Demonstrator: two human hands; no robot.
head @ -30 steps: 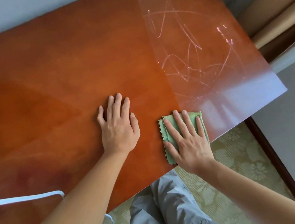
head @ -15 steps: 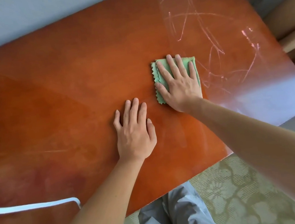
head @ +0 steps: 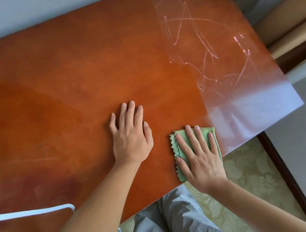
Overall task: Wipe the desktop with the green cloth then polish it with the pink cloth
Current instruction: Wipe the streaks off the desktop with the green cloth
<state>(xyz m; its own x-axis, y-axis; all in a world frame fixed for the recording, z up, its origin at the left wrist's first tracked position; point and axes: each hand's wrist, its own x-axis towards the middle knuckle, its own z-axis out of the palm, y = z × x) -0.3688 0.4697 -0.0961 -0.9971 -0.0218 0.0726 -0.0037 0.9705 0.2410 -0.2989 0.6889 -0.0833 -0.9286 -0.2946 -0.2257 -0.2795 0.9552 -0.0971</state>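
A: While the R hand (head: 202,160) lies flat, fingers spread, pressed down on the green cloth (head: 204,134), cloth sits at the near edge of the desk (head: 67,87), folded, zigzag hem to the left. Not a pinch, just palm + fingers on top.

B: L hand?

A: L hand (head: 130,136) just beside it, palm down on bare wood, fingers slightly apart, holding nothing. Bracing, I'd say.

B: Risks from here?

A: 1) Cloth is near the desk edge w/ the heel of the hand past it; a pull toward the body could drag it off onto the carpet (head: 251,171). 2) Only friction holds it, so a fast stroke may leave the cloth bunched or left behind. 3) L palm on the surface probably leaves prints where wiped.

B: Further out?

A: Pale scribbled streaks (head: 207,51) on the far right part, under window glare (head: 252,103). Judged not yet wiped; glare may hide missed patches. Faint smears mid-left too.

B: Pink cloth?

A: Not in view. White cord (head: 34,211) lies at near left; a wide sweep could snag it. Polish step not begun, approx. early in task.
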